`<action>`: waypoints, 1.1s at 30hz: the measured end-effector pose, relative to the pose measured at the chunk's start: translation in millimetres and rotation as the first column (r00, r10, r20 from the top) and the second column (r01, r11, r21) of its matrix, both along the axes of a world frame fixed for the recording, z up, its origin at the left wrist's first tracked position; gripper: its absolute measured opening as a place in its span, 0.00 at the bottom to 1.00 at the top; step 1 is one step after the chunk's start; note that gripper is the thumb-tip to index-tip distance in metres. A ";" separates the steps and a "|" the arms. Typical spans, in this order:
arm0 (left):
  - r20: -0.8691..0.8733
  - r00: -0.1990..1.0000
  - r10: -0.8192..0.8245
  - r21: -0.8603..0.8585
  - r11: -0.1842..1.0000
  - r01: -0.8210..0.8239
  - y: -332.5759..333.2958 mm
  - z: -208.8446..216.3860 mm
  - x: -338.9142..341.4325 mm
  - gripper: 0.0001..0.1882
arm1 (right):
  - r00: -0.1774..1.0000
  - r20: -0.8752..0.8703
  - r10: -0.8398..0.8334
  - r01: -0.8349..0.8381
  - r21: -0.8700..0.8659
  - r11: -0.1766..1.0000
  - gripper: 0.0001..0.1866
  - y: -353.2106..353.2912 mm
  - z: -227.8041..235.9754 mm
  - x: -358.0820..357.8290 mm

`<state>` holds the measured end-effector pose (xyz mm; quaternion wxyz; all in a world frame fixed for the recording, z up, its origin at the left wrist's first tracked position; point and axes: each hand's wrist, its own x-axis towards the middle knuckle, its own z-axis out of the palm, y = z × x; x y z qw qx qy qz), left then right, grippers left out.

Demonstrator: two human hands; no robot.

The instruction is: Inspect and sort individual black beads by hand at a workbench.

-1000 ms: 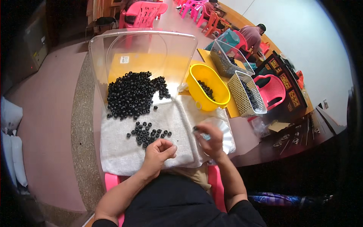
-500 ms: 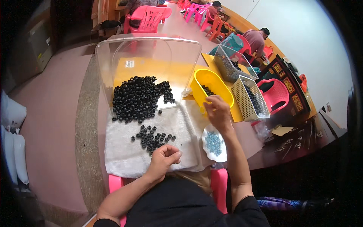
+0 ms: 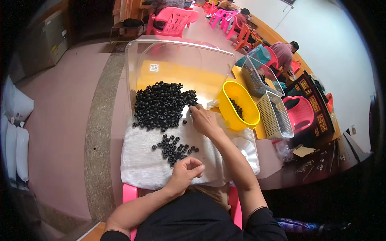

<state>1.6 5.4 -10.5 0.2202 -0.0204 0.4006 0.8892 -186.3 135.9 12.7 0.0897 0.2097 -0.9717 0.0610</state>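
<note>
Many black ring-shaped beads (image 3: 159, 106) lie heaped in a clear plastic bin (image 3: 209, 60) tipped on its side. A smaller group of loose black beads (image 3: 171, 148) is spread on the white towel (image 3: 140, 168). My right hand (image 3: 203, 119) reaches to the right edge of the heap, its fingertips pinched around a black bead. Nearer to me, my left hand (image 3: 187, 172) hovers just below the loose group, thumb and index finger curled together; what they hold, if anything, cannot be made out. A white dish (image 3: 246, 148) is partly hidden behind my right forearm.
Right of the bin stands a yellow tub (image 3: 225, 108) with black beads inside. Beyond it are a clear container (image 3: 251, 78) and a cream perforated basket (image 3: 267, 108). A pink chair (image 3: 301, 114) is at the right; other people sit farther back.
My right hand has moved left from over the yellow tub to the edge of the bead heap. My left hand keeps its curled pose. The whole view has shifted, so things appear farther right.
</note>
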 end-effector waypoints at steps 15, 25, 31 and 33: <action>0.008 0.999 0.047 0.013 0.999 -0.047 -6.8 2.1 -8.2 0.05 | 0.976 0.208 0.069 0.046 -0.500 0.865 0.10 26.1 -0.8 37.4; 0.106 0.994 0.012 0.160 0.987 -0.029 -13.2 8.2 -11.3 0.12 | 0.840 0.412 0.352 0.095 -0.751 0.653 0.15 24.0 39.5 153.0; 0.130 0.989 -0.066 0.161 0.986 0.045 -12.6 6.2 -9.5 0.11 | 0.919 0.215 0.331 -0.082 -0.717 0.692 0.20 26.8 34.3 165.1; 0.128 0.986 -0.105 0.181 0.980 0.081 -12.3 5.9 -11.0 0.11 | 0.924 0.201 0.324 -0.088 -0.714 0.695 0.22 27.1 32.2 167.4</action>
